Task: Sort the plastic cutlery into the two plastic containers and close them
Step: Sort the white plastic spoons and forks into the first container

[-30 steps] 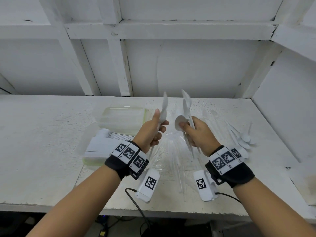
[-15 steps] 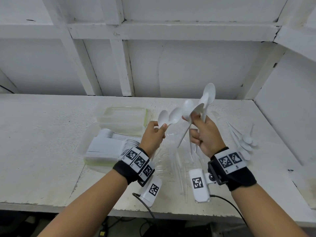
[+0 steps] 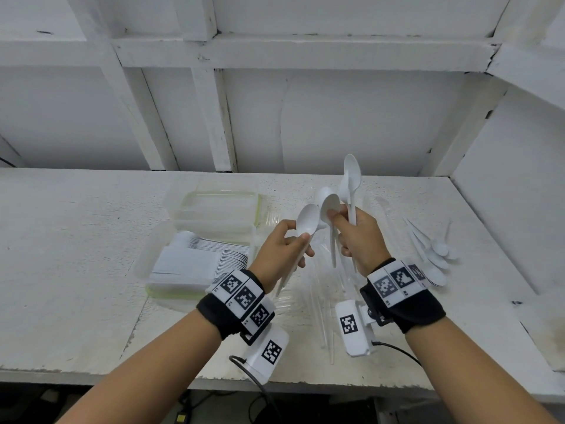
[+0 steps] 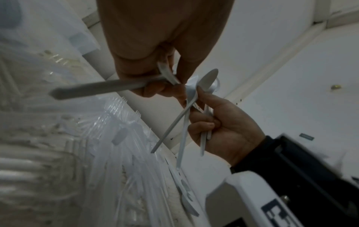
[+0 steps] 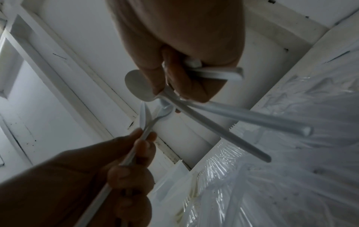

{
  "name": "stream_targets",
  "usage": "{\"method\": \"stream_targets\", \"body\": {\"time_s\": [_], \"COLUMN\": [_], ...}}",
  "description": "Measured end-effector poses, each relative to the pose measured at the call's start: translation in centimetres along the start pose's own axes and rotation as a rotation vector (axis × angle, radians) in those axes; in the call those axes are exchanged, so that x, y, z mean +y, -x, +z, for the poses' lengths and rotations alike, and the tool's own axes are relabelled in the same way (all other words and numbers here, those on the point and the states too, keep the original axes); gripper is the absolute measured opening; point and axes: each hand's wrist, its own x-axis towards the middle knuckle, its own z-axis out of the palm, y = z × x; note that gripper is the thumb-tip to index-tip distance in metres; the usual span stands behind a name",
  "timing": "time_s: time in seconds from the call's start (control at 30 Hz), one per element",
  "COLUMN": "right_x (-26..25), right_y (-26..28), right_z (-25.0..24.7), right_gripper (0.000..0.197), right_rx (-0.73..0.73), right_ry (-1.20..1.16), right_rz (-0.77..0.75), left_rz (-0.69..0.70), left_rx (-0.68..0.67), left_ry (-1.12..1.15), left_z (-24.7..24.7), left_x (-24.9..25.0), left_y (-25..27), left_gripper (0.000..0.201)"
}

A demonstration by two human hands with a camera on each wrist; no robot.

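Observation:
Above the table's middle, my left hand (image 3: 286, 247) grips one white plastic spoon (image 3: 307, 221) by its handle, bowl up. Just to its right, my right hand (image 3: 356, 237) holds a bunch of several white spoons (image 3: 351, 175) fanned upward. The two hands almost touch. In the left wrist view the left hand (image 4: 155, 79) pinches the spoon handle (image 4: 101, 89) while the right hand (image 4: 223, 126) clasps the crossed spoons (image 4: 207, 79). A clear container (image 3: 146, 258) packed with white spoons lies left of the hands, and an empty clear container (image 3: 214, 209) stands behind it.
A heap of clear plastic forks (image 3: 318, 289) lies on the white table (image 3: 76, 240) under the hands. More white spoons (image 3: 434, 255) lie loose at the right. White walls close in behind and on the right. A cable (image 3: 253, 381) hangs off the front edge.
Both hands have risen and turned the spoons bowl-up. The left hand has drawn one spoon away from the right hand's bunch and holds it a little lower and to the left.

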Motion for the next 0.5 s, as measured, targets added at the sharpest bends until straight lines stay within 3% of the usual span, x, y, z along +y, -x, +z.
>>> {"method": "stream_targets", "body": {"time_s": [0.23,0.4,0.5], "right_x": [0.4,0.4,0.5], "right_y": [0.5,0.8,0.8], "right_z": [0.4,1.0,1.0], "right_gripper": [0.014,0.012,0.013], "right_rx": [-0.078,-0.133,-0.114], "right_ry": [0.004,0.067,0.049], "right_rz": [-0.057,-0.095,-0.087], "left_rz": [-0.246,-0.309,-0.273], "left_rx": [-0.015,-0.005,0.005], "left_ry": [0.384,0.387,0.323], "left_z": [0.1,0.0,0.3], "left_x": [1.4,1.8,1.5], "left_y": [-0.2,-0.5,-0.3], "left_gripper": [0.005,0.018,0.034]}}
